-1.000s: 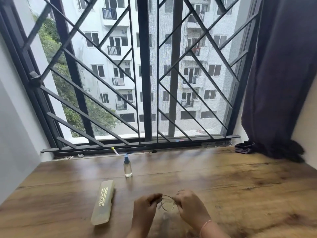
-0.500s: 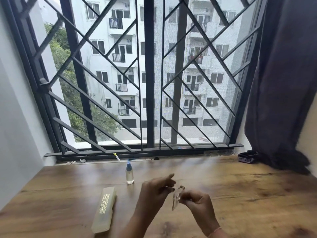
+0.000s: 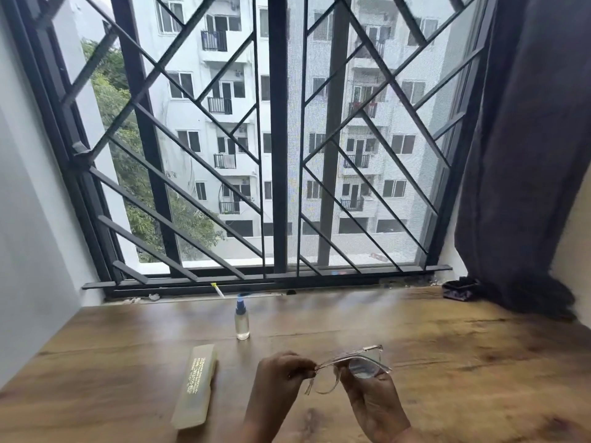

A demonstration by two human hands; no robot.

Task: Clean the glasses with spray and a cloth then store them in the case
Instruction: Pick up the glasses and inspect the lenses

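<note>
Since half a second ago: thin clear-framed glasses (image 3: 350,367) turned from edge-on to broadside. They are held in front and to the right of the small clear spray bottle (image 3: 242,321) with a blue top. Left hand (image 3: 281,370) pinches a temple arm; right hand (image 3: 367,398) curls round the frame at one lens. Long axis runs left-right, rising rightward. Judged light, hinges fragile, lenses smudge-prone: hold by rims.
</note>
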